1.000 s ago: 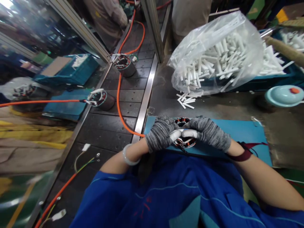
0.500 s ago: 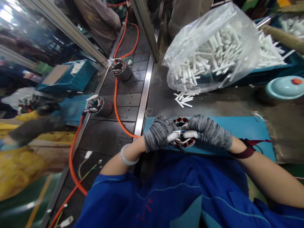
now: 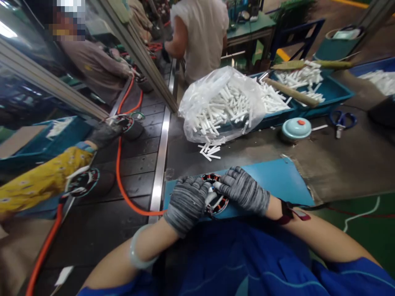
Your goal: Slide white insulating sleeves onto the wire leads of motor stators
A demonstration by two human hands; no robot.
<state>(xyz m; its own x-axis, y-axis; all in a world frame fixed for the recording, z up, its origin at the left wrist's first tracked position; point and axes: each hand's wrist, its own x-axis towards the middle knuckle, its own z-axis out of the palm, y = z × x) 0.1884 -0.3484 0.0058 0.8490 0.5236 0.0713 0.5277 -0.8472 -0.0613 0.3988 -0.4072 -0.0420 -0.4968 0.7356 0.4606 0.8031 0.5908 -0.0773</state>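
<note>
A motor stator, a ring with copper-coloured windings and dark slots, rests on a blue mat in front of me. My left hand, in a grey striped knitted glove, bends over its left side. From the right, my right hand, gloved alike, reaches over the ring. Both hands are closed, with thumbs and fingertips meeting above the stator's centre at thin white and blue wire leads. The fingers partly hide what they pinch.
Short white sleeves fill a clear plastic bag and blue bins; several lie loose. A round light-blue container and scissors lie right. At left, a co-worker's gloved hand touches a stator on the conveyor beside an orange hose.
The view has swung, bringing scissors and more bins into sight. My hands stay at the stator, fingertips closer together. The co-worker's hand has reached a stator on the conveyor.
</note>
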